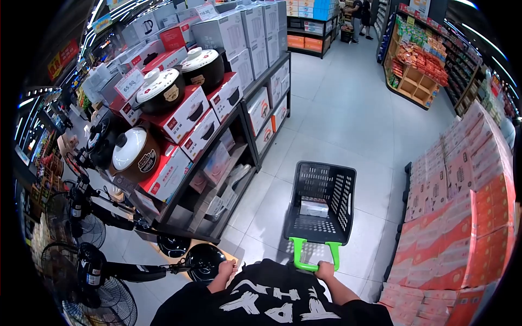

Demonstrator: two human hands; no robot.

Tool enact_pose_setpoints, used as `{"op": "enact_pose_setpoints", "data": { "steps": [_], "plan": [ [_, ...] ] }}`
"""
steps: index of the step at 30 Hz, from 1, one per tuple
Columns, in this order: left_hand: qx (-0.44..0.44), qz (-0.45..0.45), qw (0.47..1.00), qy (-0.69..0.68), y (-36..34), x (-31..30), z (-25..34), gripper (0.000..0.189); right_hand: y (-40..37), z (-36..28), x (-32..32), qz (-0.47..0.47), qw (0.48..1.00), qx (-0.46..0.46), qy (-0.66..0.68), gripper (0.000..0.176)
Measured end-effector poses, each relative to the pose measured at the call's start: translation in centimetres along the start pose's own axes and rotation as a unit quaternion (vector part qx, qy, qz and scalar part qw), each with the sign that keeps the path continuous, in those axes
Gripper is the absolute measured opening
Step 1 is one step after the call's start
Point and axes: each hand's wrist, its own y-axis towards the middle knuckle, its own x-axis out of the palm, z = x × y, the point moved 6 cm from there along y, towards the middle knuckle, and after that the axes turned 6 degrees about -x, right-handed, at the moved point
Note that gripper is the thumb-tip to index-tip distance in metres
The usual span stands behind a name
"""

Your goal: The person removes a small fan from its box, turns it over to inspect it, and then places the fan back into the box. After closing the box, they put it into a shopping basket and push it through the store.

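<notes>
My right hand (325, 270) is closed around the green handle (308, 267) of a dark grey shopping basket cart (321, 201). Inside the cart, near its handle end, lies a small white and grey box (314, 207). My left hand (228, 268) is at the lower middle, beside the black round fan base (205, 262), with its fingers curled; whatever it may hold is too small to make out.
Shelving on the left carries pots (161, 91) and boxes (220, 32). Standing fans (92, 271) are at the lower left. Stacked pink and orange packs (457, 217) line the right. Farther off are a wooden snack display (416, 81) and two people (357, 19).
</notes>
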Motion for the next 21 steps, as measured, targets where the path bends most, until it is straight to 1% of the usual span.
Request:
{"op": "enact_pose_setpoints", "data": {
  "steps": [2, 4, 5, 8, 9, 12, 13, 16, 19, 21],
  "plan": [
    [0.08, 0.004, 0.997, 0.016, -0.5, 3.2, 3.2, 0.021, 2.0, 0.5, -1.3, -0.017, 1.0, -0.021, 0.011, 0.032],
    [0.126, 0.002, 0.991, 0.035, 0.1, 5.8, 5.3, 0.019, 3.7, 0.3, -2.2, -0.03, 0.999, -0.032, 0.013, 0.032],
    [0.138, -0.006, 0.99, 0.031, 0.2, 6.9, 6.2, 0.02, 4.3, 0.1, -2.8, -0.016, 0.999, -0.044, 0.015, 0.032],
    [0.14, -0.037, 0.989, -0.019, -1.0, 9.6, 8.7, 0.019, 6.0, -0.7, -3.7, -0.007, 0.998, -0.048, 0.043, 0.031],
    [0.166, -0.041, 0.985, -0.003, -1.2, 10.3, 9.6, 0.019, 6.7, -1.2, -4.1, -0.003, 0.998, -0.049, 0.037, 0.029],
    [0.271, 0.013, 0.957, 0.105, -2.4, 11.8, 12.0, 0.018, 7.2, -2.7, -5.1, 0.003, 0.997, -0.042, 0.069, 0.025],
    [0.29, 0.01, 0.95, 0.114, -3.0, 12.6, 12.9, 0.017, 7.3, -3.2, -5.6, 0.009, 0.996, -0.042, 0.075, 0.023],
    [0.309, -0.017, 0.934, 0.18, -4.7, 15.5, 17.0, 0.016, 8.4, -4.9, -6.9, 0.043, 0.99, -0.046, 0.126, 0.027],
    [0.398, -0.08, 0.876, 0.261, -5.1, 18.8, 20.1, 0.017, 9.6, -6.2, -6.7, 0.06, 0.99, -0.033, 0.122, 0.025],
    [0.395, -0.138, 0.851, 0.317, -6.0, 21.0, 21.9, 0.021, 10.1, -7.2, -7.0, 0.073, 0.987, -0.021, 0.143, 0.024]
  ]
}}
